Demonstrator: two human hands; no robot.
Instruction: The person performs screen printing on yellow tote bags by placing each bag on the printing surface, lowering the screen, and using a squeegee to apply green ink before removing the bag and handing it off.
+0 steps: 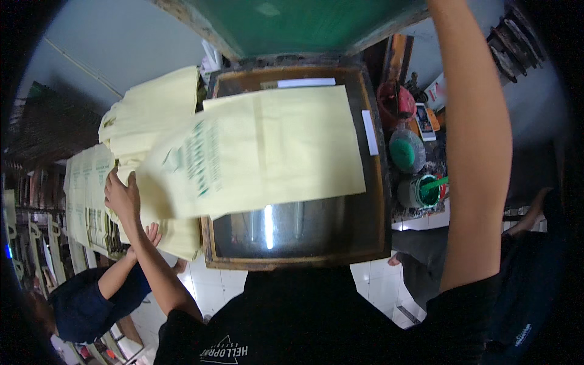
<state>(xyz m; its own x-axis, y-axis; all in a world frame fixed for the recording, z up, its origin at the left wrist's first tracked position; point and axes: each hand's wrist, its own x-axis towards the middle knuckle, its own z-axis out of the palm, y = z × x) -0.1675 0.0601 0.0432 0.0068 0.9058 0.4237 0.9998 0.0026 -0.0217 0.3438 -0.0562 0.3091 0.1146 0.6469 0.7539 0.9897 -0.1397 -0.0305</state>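
A cream fabric bag (292, 146) with a green print lies across the dark board (322, 228) in front of me. Its left end is lifted and blurred, reaching toward my left hand (123, 193). That hand has its fingers bent at the bag's left end and appears to grip it, though the exact contact is hard to see. My right arm (477, 140) stretches up along the right side, past the raised green screen frame (292, 27). My right hand lies beyond the top edge of the picture.
Cream bags (158, 91) are piled left of the board; printed ones (85, 188) lie farther left. A co-worker's hand (146, 238) is near my left forearm. On the right are a red bowl (389, 97), a phone (424, 121) and a green ink tub (413, 193). Another person sits there.
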